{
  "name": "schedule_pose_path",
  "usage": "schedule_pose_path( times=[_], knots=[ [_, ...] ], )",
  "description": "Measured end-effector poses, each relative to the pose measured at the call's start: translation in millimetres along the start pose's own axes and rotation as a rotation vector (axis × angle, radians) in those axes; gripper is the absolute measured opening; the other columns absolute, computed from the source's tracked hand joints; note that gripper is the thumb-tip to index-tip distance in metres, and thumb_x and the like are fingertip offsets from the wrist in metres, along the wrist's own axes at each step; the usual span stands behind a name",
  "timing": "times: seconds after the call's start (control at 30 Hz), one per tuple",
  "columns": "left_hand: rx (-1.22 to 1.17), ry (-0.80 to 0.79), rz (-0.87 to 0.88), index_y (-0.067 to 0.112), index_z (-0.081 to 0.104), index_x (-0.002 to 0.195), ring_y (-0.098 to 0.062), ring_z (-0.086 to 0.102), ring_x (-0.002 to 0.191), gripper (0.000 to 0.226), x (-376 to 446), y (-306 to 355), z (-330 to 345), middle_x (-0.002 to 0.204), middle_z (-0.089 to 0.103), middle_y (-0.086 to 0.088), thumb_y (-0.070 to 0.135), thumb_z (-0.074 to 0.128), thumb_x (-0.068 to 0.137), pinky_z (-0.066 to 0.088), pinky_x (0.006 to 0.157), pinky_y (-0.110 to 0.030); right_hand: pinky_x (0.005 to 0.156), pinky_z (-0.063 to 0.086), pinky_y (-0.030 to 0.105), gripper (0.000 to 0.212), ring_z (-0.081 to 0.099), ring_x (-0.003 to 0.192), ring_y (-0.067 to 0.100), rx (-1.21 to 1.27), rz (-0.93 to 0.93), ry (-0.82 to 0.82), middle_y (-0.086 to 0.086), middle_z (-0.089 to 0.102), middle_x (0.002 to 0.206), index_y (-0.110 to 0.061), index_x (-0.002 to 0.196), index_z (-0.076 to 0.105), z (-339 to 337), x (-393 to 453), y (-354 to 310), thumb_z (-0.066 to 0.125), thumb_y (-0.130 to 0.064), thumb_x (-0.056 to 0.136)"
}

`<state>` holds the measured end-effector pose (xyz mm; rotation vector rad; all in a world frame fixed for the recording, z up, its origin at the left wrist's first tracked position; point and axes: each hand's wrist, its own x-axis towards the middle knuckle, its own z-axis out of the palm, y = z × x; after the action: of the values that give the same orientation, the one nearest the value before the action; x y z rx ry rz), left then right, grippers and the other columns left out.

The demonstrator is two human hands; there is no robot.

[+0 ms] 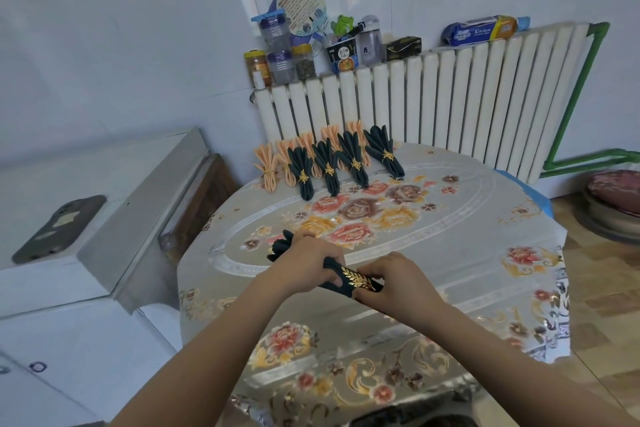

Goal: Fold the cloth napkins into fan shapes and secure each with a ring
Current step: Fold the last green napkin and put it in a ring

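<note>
The left hand (304, 265) is gripping a pleated dark napkin (282, 246) above the floral tablecloth (433, 253), fingers curled round its middle, while the right hand (398, 282) is pinching a gold leaf ring (356, 281) sitting on the napkin's near end. Finished dark fans (327, 166) and peach fans (268, 166), each ringed, are lying in rows at the table's far edge before a white radiator (450, 97)
</note>
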<state>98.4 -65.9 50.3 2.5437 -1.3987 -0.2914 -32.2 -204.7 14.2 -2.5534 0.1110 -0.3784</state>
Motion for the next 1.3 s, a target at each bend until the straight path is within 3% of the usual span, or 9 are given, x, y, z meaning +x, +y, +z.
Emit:
schedule_pose_path(
  times=[0.17,0.27,0.37,0.47,0.53,0.67,0.97,1.17,1.3],
  knots=[
    [0.021,-0.004,0.081,0.027,0.068,0.084,-0.005,0.048,0.095,0.009,-2.1,3.3,0.7,0.087,0.06,0.017,0.023,0.074,0.079,0.015,0.111,-0.036,0.066,0.048,0.033,0.021,0.056,0.074,0.015,-0.001,0.042,-0.009,-0.002,0.068,0.072,-0.024,0.084,0.072,9.1,-1.8,-2.4,0.063,-0.042,0.078],
    [0.171,0.045,0.159,0.026,0.073,0.094,-0.014,0.031,0.127,0.013,-5.0,0.7,11.7,0.13,0.049,0.008,0.022,0.07,0.083,0.005,0.112,-0.033,0.068,0.052,0.035,0.033,0.058,0.079,0.013,-0.06,0.129,-0.046,-0.004,0.07,0.079,-0.023,0.087,0.073,21.3,-3.5,-4.3,0.061,-0.052,0.076],
    [0.218,0.105,0.115,0.032,0.068,0.11,-0.017,0.014,0.139,0.03,-13.9,-3.9,27.9,0.149,0.03,0.006,0.017,0.064,0.084,0.0,0.113,-0.036,0.066,0.054,0.034,0.04,0.062,0.073,0.016,-0.022,0.218,-0.095,0.002,0.07,0.078,-0.017,0.086,0.072,29.6,-5.8,-7.9,0.057,-0.054,0.082],
    [-0.054,0.333,-0.149,0.028,0.059,0.117,-0.016,0.035,0.127,0.033,-26.7,-6.2,47.3,0.132,0.044,0.005,0.015,0.062,0.086,0.025,0.107,-0.03,0.063,0.05,0.029,0.037,0.063,0.069,0.015,0.085,0.318,-0.121,0.002,0.069,0.076,-0.014,0.084,0.071,33.4,-4.3,-8.2,0.054,-0.047,0.089],
    [-0.433,0.452,-0.413,0.02,0.056,0.102,-0.014,0.057,0.098,0.015,-37.2,2.4,53.7,0.105,0.058,0.003,0.027,0.062,0.09,0.046,0.084,-0.024,0.06,0.046,0.027,0.036,0.063,0.067,0.016,0.189,0.385,-0.114,0.005,0.07,0.076,-0.012,0.082,0.072,34.6,-0.3,-6.1,0.056,-0.044,0.089],
    [-0.998,0.277,-0.652,0.011,0.063,0.084,-0.022,0.069,0.077,0.02,-40.6,19.4,67.1,0.084,0.07,-0.01,0.031,0.064,0.09,0.058,0.067,-0.033,0.068,0.054,0.034,0.029,0.068,0.07,0.02,0.411,0.515,-0.108,0.008,0.071,0.075,-0.011,0.079,0.072,36.7,8.1,-5.3,0.065,-0.039,0.085],
    [-1.167,0.521,-0.775,0.018,0.068,0.071,-0.028,0.069,0.082,0.016,-40.0,23.1,83.3,0.08,0.072,-0.008,0.023,0.069,0.086,0.056,0.083,-0.048,0.072,0.056,0.041,0.03,0.068,0.076,0.031,0.53,0.666,-0.06,0.015,0.07,0.077,-0.002,0.077,0.069,47.2,13.8,-19.9,0.059,-0.028,0.087],
    [-1.193,0.523,-0.775,0.018,0.071,0.073,-0.024,0.07,0.083,0.013,-34.9,6.7,80.9,0.081,0.074,-0.005,0.023,0.069,0.085,0.055,0.085,-0.046,0.077,0.056,0.047,0.018,0.067,0.079,0.028,0.65,0.708,-0.069,0.009,0.07,0.081,-0.017,0.074,0.064,60.6,35.9,-24.6,0.063,-0.03,0.087],
    [-1.222,0.563,-0.817,0.017,0.07,0.073,-0.023,0.069,0.083,0.013,-11.3,-28.8,68.5,0.08,0.073,-0.005,0.023,0.069,0.085,0.055,0.086,-0.044,0.071,0.052,0.035,0.007,0.064,0.075,0.025,0.962,0.871,-0.17,0.01,0.068,0.082,-0.01,0.084,0.061,63.6,81.7,-24.7,0.064,-0.016,0.086]
  ],
)
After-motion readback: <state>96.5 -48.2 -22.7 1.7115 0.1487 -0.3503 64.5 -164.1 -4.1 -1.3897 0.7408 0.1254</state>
